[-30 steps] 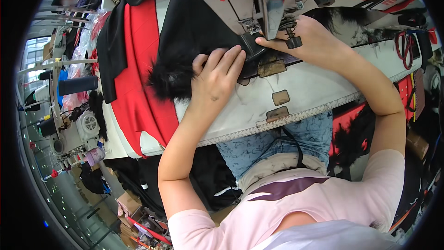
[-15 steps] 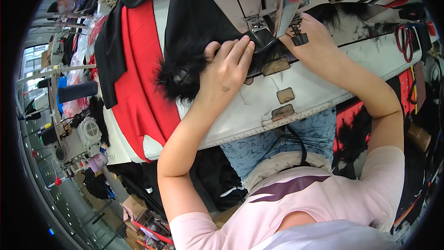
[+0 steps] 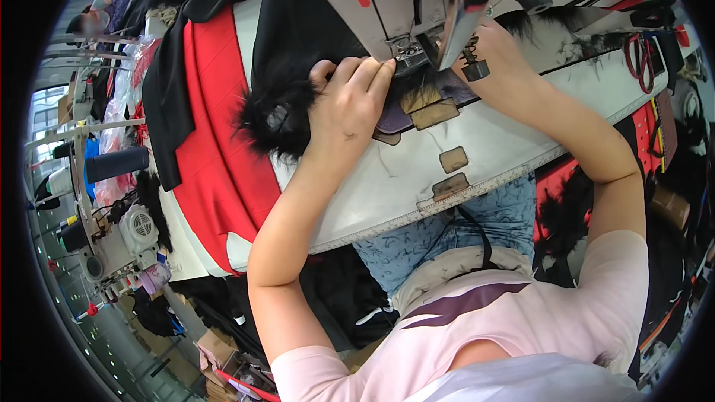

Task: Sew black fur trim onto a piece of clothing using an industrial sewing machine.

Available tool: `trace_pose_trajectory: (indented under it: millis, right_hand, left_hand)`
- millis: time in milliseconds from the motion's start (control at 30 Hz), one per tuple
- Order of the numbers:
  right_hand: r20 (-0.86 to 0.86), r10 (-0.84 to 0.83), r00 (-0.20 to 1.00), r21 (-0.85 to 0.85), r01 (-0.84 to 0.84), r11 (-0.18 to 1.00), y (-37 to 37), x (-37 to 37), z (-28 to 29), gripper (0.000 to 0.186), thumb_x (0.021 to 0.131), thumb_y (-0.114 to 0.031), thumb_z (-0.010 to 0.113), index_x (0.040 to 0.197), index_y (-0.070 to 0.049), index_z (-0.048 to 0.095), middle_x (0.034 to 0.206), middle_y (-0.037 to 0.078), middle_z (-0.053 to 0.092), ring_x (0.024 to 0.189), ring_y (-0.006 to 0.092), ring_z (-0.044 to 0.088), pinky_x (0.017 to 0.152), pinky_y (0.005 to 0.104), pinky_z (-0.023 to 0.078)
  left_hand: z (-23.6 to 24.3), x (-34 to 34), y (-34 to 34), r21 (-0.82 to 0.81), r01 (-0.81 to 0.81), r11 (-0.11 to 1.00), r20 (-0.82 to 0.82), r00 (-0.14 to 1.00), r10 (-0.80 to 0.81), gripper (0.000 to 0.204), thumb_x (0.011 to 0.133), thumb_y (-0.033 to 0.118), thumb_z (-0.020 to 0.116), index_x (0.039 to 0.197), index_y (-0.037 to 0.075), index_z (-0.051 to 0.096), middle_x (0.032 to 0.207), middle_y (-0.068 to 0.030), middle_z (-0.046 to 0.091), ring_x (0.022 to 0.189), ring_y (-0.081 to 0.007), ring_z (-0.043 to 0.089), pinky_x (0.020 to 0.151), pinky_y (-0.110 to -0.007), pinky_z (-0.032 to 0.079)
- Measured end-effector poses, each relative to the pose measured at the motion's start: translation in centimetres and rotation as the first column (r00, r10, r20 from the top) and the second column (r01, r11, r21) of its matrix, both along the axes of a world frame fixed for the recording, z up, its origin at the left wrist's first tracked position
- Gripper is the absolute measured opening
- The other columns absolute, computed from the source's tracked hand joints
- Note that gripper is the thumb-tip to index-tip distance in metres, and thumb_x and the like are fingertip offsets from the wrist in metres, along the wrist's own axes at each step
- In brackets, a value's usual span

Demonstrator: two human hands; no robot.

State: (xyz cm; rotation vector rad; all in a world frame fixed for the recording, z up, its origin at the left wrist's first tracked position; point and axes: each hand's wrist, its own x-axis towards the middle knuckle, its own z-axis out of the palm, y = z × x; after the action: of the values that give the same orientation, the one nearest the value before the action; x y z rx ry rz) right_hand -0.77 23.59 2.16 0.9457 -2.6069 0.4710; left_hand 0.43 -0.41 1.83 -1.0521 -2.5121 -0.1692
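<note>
My left hand (image 3: pixel 348 104) is just left of the sewing machine's (image 3: pixel 361 4) presser foot. Its fingers are bent and pressed together at the edge of a black cloth (image 3: pixel 294 37). Black fur trim (image 3: pixel 274 120) bulges out beside that wrist, joined or lying against the cloth; I cannot tell which. Right of the needle area is my right hand (image 3: pixel 500 67), its fingertips hidden behind the machine's metal parts. Whether it grips anything does not show. The presser foot (image 3: pixel 410 63) sits close to my left fingertips.
Red cloth (image 3: pixel 223 141) and more black cloth (image 3: pixel 167 104) drape over the table's left end. A measuring tape (image 3: pixel 372 232) runs along the front edge. Brown taped patches (image 3: pixel 453 159) mark the white tabletop. Red-handled scissors (image 3: pixel 639 63) lie at the right.
My left hand has shifted slightly left and its fingers are drawn in more. Less black material covers the plate before the presser foot. The whole view has also moved a little.
</note>
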Motion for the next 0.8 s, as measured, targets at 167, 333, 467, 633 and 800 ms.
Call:
trace_pose_trajectory:
  millis: [167, 333, 467, 633, 800]
  right_hand:
    - [-0.001, 0.034, 0.999, -0.180, -0.034, 0.983, 0.3, -0.1, -0.2, 0.009, 0.086, -0.008, 0.061, 0.088, 0.001, 0.061, 0.088, 0.018, 0.061, 0.087, 0.0404, 0.057, 0.073, 0.0469, 0.047]
    - [-0.009, 0.039, 0.999, 0.010, -0.039, 0.999, 1.5, -0.5, -0.9, 0.009, 0.083, -0.006, 0.064, 0.091, -0.002, 0.065, 0.091, 0.017, 0.062, 0.090, 0.0393, 0.059, 0.076, 0.0463, 0.047]
    - [-0.009, 0.090, 0.996, -0.034, -0.090, 0.995, 2.1, -0.3, -0.2, 0.023, 0.075, -0.004, 0.067, 0.098, -0.003, 0.068, 0.097, 0.015, 0.064, 0.095, 0.0372, 0.059, 0.082, 0.0452, 0.048]
    - [-0.012, 0.191, 0.981, -0.004, -0.191, 0.982, 2.2, -1.2, -0.1, 0.027, 0.072, -0.003, 0.068, 0.099, -0.004, 0.069, 0.100, 0.014, 0.065, 0.097, 0.0364, 0.060, 0.084, 0.0453, 0.048]
    - [0.034, 0.297, 0.954, 0.074, -0.298, 0.952, 2.2, -2.0, -0.3, 0.027, 0.072, -0.003, 0.067, 0.099, -0.003, 0.069, 0.101, 0.015, 0.065, 0.099, 0.0357, 0.061, 0.085, 0.0453, 0.049]
  left_hand:
    - [0.0, 0.0, 0.5, -0.006, -0.013, 1.000, -0.008, 1.000, 0.013, 0.030, 0.080, 0.011, 0.062, 0.110, 0.008, 0.068, 0.095, 0.0016, 0.061, 0.095, -0.0142, 0.058, 0.091, -0.035, 0.035]
    - [0.0, 0.7, 0.6, 0.021, 0.017, 1.000, 0.014, 1.000, -0.017, 0.029, 0.081, 0.011, 0.061, 0.108, 0.006, 0.067, 0.104, -0.0005, 0.064, 0.100, -0.0138, 0.058, 0.094, -0.036, 0.034]
    - [0.3, 1.2, 0.4, 0.027, 0.018, 0.999, 0.033, 0.999, -0.019, 0.029, 0.081, 0.011, 0.061, 0.108, 0.005, 0.067, 0.108, -0.0019, 0.064, 0.099, -0.0145, 0.058, 0.095, -0.036, 0.034]
    - [0.1, 1.3, 0.0, 0.033, -0.013, 0.999, 0.055, 0.998, 0.011, 0.031, 0.081, 0.012, 0.059, 0.111, 0.006, 0.064, 0.109, -0.0012, 0.062, 0.103, -0.0153, 0.058, 0.096, -0.038, 0.034]
    - [0.0, 2.1, 0.1, -0.002, -0.090, 0.996, 0.045, 0.995, 0.090, 0.032, 0.081, 0.011, 0.058, 0.112, 0.007, 0.063, 0.111, -0.0017, 0.061, 0.106, -0.0161, 0.058, 0.099, -0.039, 0.034]
